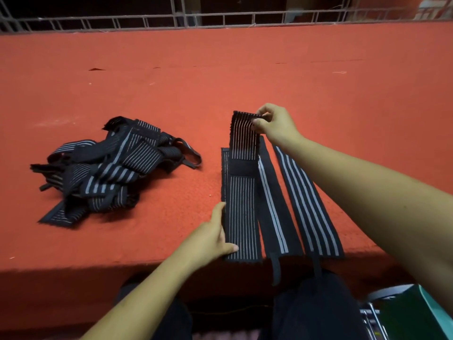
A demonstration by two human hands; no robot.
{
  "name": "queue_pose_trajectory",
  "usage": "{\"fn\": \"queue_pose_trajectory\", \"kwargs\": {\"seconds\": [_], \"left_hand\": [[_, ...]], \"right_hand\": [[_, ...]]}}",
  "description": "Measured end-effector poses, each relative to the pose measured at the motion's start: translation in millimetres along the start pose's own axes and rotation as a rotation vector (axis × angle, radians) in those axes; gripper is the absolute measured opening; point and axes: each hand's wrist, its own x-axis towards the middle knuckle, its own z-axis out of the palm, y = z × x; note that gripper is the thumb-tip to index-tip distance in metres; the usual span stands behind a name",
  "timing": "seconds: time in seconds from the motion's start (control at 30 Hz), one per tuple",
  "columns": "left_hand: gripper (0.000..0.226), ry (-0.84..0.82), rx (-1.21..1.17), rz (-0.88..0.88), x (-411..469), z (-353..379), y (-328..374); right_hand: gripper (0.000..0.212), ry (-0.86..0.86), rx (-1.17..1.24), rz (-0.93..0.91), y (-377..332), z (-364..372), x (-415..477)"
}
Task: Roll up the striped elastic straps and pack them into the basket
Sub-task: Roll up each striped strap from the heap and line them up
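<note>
A head-worn wide-angle camera looks forward and down, close over the red surface (171, 82).

The right grip (272, 123) is raised, forearm extended, the strap (241, 212) end pinched; the left grip (213, 236) is laid flat, thumb outstretched.
</note>
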Motion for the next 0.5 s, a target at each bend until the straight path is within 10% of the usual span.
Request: {"fn": "queue_pose_trajectory", "kwargs": {"seconds": [0.23, 0.4, 0.5], "left_hand": [[0.066, 0.03, 0.532, 0.213, 9, -18, -7], [0.062, -0.132, 0.546, 0.354, 35, -28, -16], [0.055, 0.038, 0.527, 0.426, 41, -22, -26]], "right_hand": [[0.02, -0.003, 0.005, 0.018, 15, 15, 3], [0.02, -0.001, 0.015, 0.024, 21, 30, 14], [0.012, 0.002, 0.005, 0.03, 30, 40, 22]]}}
